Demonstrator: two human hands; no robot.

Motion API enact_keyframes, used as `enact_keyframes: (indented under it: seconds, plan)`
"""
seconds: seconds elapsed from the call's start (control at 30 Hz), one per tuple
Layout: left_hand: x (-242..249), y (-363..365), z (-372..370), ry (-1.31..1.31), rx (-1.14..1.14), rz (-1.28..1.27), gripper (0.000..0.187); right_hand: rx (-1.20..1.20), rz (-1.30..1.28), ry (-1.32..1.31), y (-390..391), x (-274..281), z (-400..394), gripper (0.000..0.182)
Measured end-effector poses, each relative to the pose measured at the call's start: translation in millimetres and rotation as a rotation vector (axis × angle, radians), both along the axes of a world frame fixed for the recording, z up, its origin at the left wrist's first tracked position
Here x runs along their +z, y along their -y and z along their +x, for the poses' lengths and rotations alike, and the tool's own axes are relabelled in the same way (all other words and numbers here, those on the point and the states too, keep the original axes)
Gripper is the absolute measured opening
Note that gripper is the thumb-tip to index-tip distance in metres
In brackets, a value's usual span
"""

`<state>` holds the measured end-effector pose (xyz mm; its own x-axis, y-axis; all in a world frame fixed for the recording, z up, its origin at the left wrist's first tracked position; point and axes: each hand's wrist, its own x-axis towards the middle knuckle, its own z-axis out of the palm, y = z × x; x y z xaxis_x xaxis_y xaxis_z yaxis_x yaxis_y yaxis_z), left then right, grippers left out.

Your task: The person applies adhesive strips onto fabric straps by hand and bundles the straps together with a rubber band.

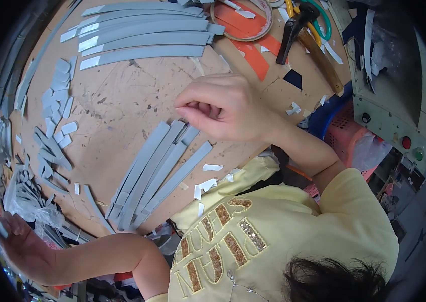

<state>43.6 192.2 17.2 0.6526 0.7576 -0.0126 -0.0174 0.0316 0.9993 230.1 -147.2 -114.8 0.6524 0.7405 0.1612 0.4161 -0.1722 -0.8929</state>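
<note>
My right hand point(223, 106) hovers over the middle of the board, thumb and forefinger pressed together in a pinch. Whatever may be between those fingertips is too small to make out. Just below it lies a bundle of long grey strips point(155, 168), fanned side by side. At the far left edge, my left hand point(24, 246) is raised, with a small light-grey piece point(2, 230) between its curled fingers. Near it are a plastic bag point(26, 201) and a heap of short grey pieces point(31, 181). More grey strips with white ends point(142, 38) lie in a row at the top.
Small rounded grey tabs point(61, 95) are scattered along the board's left side. A hammer point(318, 58), a tape roll point(268, 25) and orange pieces point(253, 63) lie at the upper right. Beyond the edge are a pink basket point(344, 128) and a machine panel point(394, 121) with buttons.
</note>
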Motion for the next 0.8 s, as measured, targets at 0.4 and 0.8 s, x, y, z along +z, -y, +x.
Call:
enact_keyframes:
  seconds: [0.4, 0.8]
  plan:
    - [-63, 83, 1, -0.141, -0.045, -0.045, 0.012, 0.164, 0.307, 0.03, 0, -8, 0, 0.013]
    - [-62, 82, -4, -0.123, -0.055, -0.061, 0.017, 0.184, 0.23, 0.089, 0, -8, -2, 0.013]
